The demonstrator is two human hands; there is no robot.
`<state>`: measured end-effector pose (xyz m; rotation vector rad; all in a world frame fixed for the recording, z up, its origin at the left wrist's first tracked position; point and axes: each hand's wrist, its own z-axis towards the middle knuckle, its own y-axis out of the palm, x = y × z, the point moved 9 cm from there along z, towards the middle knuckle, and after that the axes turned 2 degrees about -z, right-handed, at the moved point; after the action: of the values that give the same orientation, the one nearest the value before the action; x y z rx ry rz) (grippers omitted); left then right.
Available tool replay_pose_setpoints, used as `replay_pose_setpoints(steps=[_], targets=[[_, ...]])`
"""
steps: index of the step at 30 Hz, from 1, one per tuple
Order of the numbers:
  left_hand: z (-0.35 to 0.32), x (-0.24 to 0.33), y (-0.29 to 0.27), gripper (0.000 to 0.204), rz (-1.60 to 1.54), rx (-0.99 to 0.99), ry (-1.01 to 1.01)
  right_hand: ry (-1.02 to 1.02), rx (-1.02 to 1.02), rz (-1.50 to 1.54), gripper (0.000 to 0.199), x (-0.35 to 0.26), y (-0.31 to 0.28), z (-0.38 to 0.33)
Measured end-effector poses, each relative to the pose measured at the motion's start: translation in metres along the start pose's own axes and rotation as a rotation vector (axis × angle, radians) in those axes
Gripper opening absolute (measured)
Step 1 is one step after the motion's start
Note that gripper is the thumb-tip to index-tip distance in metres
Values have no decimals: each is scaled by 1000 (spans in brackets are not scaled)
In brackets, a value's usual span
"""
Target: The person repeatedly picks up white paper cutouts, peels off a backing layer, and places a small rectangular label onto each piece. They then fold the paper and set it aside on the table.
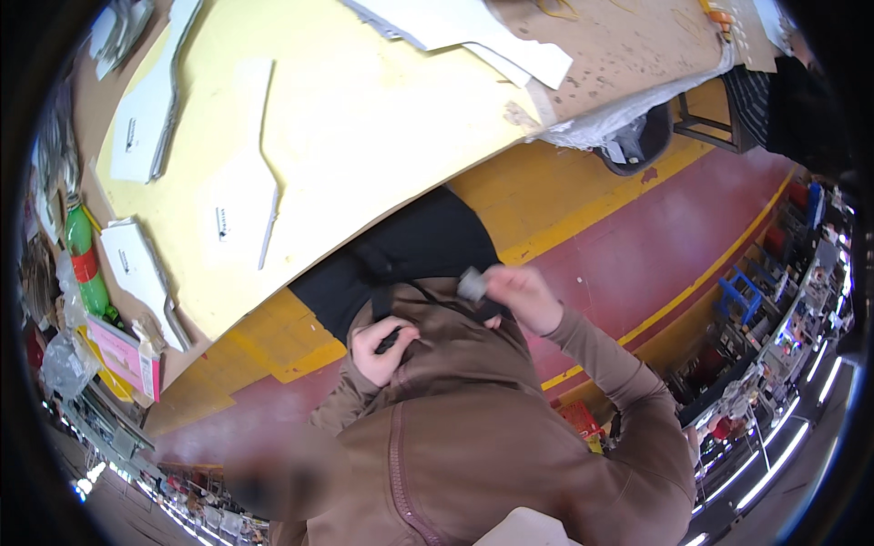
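Note:
In front of my waist, my left hand (378,350) has its fingers curled around a small black piece (389,341), mostly hidden by the fingers. To its right, my right hand (526,297) pinches a small grey piece (472,285), smeared by motion, so its kind does not show. Both hands are held over my brown jacket (455,337), off the table. A dark strap (381,300) runs down near my left hand.
The table (337,155) with a pale yellow top bears white cut panels (146,118), a green bottle (84,259) and a pink box (127,355). A dark bin (651,146) stands below its right edge. Further right are a blue stool (739,296) and a person in dark clothes (806,118).

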<state>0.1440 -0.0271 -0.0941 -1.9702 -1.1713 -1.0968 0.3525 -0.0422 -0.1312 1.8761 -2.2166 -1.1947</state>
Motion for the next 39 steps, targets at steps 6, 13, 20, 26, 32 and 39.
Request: replay_pose_setpoints(steps=[6, 13, 20, 26, 32, 39], targets=[[-6, -16, -3, 11, -37, 31, -113, -482, 349, 494, 22, -26, -107, -71], [-9, -25, -7, 17, -61, 42, -142, -598, 288, 745, 28, -10, -132, -108], [-10, -29, -8, 19, -40, 54, -148, -379, 201, 632, 32, -15, -123, -86], [-9, -23, -6, 17, -33, 69, -105, -196, 6, 149, 36, -35, -109, -59], [-9, -16, -3, 15, 1, 9, -121, -53, -120, 204, 35, -30, -69, -34], [-16, 1, 3, 27, -70, -235, 90, 359, -440, -60, 25, 10, 52, 8]])
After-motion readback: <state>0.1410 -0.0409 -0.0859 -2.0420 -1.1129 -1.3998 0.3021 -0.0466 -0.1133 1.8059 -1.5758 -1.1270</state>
